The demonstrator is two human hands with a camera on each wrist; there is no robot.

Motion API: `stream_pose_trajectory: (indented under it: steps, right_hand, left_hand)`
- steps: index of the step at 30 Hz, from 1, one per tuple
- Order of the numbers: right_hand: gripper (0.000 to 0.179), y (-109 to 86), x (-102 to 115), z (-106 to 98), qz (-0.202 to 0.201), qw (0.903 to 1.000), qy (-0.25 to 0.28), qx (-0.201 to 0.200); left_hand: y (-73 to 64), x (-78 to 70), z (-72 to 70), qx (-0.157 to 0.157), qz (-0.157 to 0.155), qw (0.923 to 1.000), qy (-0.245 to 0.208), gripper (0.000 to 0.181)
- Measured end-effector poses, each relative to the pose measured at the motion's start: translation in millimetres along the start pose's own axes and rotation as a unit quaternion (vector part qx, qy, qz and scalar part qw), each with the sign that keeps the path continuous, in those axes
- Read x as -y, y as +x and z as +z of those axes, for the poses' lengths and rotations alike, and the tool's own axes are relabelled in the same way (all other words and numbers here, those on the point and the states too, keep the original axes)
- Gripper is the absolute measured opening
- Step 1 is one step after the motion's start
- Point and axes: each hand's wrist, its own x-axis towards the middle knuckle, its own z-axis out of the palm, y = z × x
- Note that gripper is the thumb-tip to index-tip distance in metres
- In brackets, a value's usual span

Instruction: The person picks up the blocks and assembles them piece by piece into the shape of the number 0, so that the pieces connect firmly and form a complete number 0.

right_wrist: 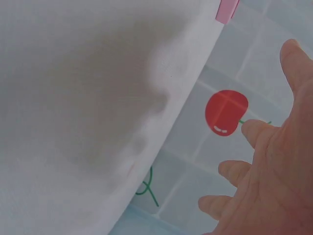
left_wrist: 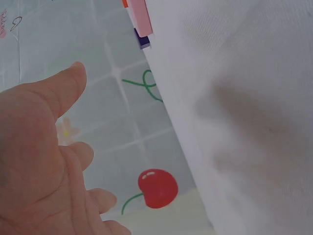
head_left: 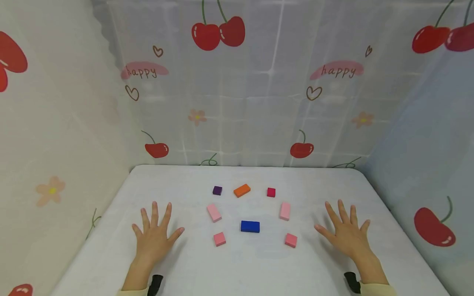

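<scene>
My left hand (head_left: 152, 242) is spread with straight fingers on the left of the white table, holding nothing. On the right, my right hand (head_left: 349, 238) is likewise spread and holds nothing. Between them lie several blocks: a blue block (head_left: 250, 226) in the middle, an orange block (head_left: 242, 190) at the back, a purple cube (head_left: 217, 190) and a red cube (head_left: 271, 192) on either side of it. Nearest my left hand are a light pink block (head_left: 214, 213) and a pink block (head_left: 219, 239). Another light pink block (head_left: 284, 211) and pink block (head_left: 291, 240) lie nearer my right hand.
The white table (head_left: 252, 271) has its far edge against a hanging curtain (head_left: 252, 131) printed with cherries and hearts. Similar printed sheets stand along the left (head_left: 55, 144) and right sides. Dark straps (head_left: 154, 284) show at both wrists.
</scene>
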Motion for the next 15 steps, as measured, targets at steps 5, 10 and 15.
stream_pose_trajectory:
  steps: [5, 10, 15]
  right_hand:
    - [0.089, -2.4, 5, -2, -0.018, 0.9985, 0.011, -0.05]
    - [0.082, -5.4, 28, -4, -0.076, 0.9846, 0.065, -0.143]
    - [0.079, -3.4, 61, -2, -0.124, 0.9687, 0.137, -0.166]
  left_hand:
    - [0.6, -0.4, 1.4, -0.002, 0.005, 1.0, 0.002, 0.085]
    - [-0.3, -0.1, 5.5, -0.006, 0.015, 0.9999, 0.001, 0.085]
    - [0.6, -1.3, 12.6, -0.017, 0.026, 0.9995, -0.007, 0.085]
